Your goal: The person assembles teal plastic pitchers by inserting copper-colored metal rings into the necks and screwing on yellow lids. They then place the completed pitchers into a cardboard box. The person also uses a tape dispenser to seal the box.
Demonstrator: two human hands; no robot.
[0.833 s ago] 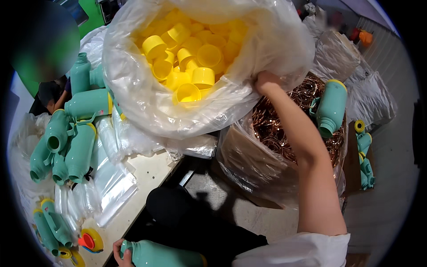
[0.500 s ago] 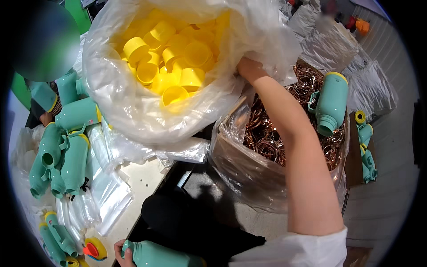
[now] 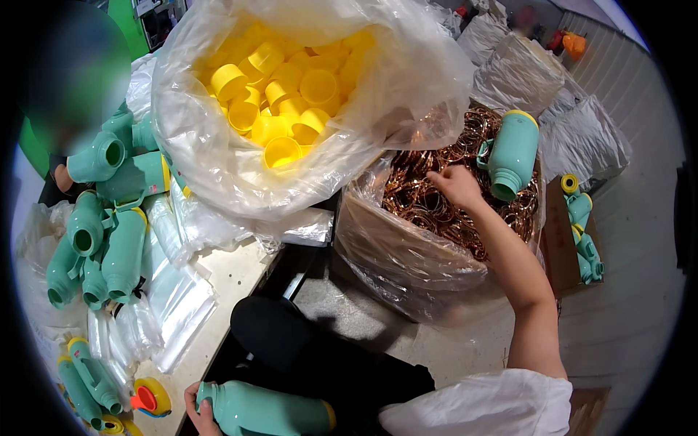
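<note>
At the lower edge, my left hand (image 3: 201, 413) is wrapped round the open neck of a teal thermos flask body (image 3: 269, 408) with a yellow rim, lying on its side. My right hand (image 3: 456, 187) is over a large plastic-lined box (image 3: 407, 254) full of thin copper-coloured wire rings (image 3: 418, 211). Its fingers are bent together among the rings; whether a ring is caught in them I cannot make out. Another teal flask body (image 3: 513, 156) rests on the rings, neck down, just right of that hand.
A clear plastic bag (image 3: 240, 192) of yellow cups (image 3: 280, 152) stands ahead. Several teal flasks (image 3: 123, 251) and flat plastic sleeves (image 3: 174, 312) cover the left bench. A red and yellow part (image 3: 151, 398) lies lower left. On the right, a carton (image 3: 563, 254) holds more flasks.
My right hand has come away from the edge of the yellow cups' bag, moving down and back to the copper rings. My left hand keeps its hold on the thermos flask body.
</note>
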